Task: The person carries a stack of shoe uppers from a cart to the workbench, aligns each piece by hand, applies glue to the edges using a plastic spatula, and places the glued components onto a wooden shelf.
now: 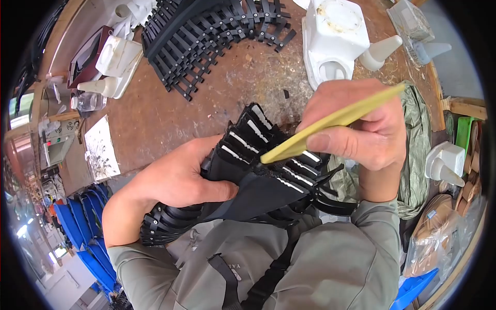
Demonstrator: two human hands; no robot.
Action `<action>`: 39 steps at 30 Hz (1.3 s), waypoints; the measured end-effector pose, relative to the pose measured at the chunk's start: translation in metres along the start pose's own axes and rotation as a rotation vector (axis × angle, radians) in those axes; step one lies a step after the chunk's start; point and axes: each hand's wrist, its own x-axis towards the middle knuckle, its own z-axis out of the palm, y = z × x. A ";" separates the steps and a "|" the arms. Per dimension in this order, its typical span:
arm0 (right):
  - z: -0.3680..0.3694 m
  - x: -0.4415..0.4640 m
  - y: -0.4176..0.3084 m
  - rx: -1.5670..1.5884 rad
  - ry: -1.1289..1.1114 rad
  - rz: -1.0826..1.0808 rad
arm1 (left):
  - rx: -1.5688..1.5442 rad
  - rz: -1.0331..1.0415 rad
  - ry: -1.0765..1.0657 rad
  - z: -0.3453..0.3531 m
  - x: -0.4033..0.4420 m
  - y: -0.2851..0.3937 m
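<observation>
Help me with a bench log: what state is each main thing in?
Black strapped piece: held, white-striped
Left hand: gripping that piece
Right hand: gripping yellow flat tool
Yellow flat tool: tip at the piece
Workbench: stained
Clear bottle: capped
White sheet: dark-spattered

The fingers of the left hand (178, 178) are mostly hidden behind the black piece (243, 194) at centre, the top edge cuts off the black strips (206, 46), and the lettering (236, 268) at lower centre is too small to read.
</observation>
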 end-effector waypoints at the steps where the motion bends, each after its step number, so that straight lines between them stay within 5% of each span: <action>1: -0.001 0.004 0.000 -0.010 -0.056 -0.115 | -0.001 0.020 0.009 0.001 -0.002 0.000; 4: -0.013 0.006 0.003 0.027 -0.323 -0.307 | -0.011 0.069 0.038 0.003 -0.010 -0.002; 9: -0.047 -0.009 -0.026 0.027 -0.534 -0.309 | 0.014 0.135 0.063 0.002 -0.017 -0.013; 12: -0.033 -0.009 -0.021 0.244 -0.384 -0.251 | 0.012 0.078 0.034 0.004 -0.017 -0.005; 16: 0.000 -0.002 -0.009 -0.054 -0.126 -0.407 | -0.016 0.033 -0.016 0.008 -0.019 0.011; 21: -0.017 -0.001 -0.028 -0.099 -0.446 -0.340 | -0.004 -0.004 -0.046 0.004 -0.024 0.009; 29: 0.007 0.014 -0.023 -0.251 -0.091 -0.423 | 0.019 0.044 -0.061 0.012 -0.028 0.015; 36: -0.019 0.001 -0.026 -0.019 -0.278 -0.303 | 0.012 0.113 -0.088 0.011 -0.034 0.005; 39: -0.015 0.005 -0.023 0.091 -0.181 -0.268 | -0.070 0.105 -0.041 0.014 -0.036 0.003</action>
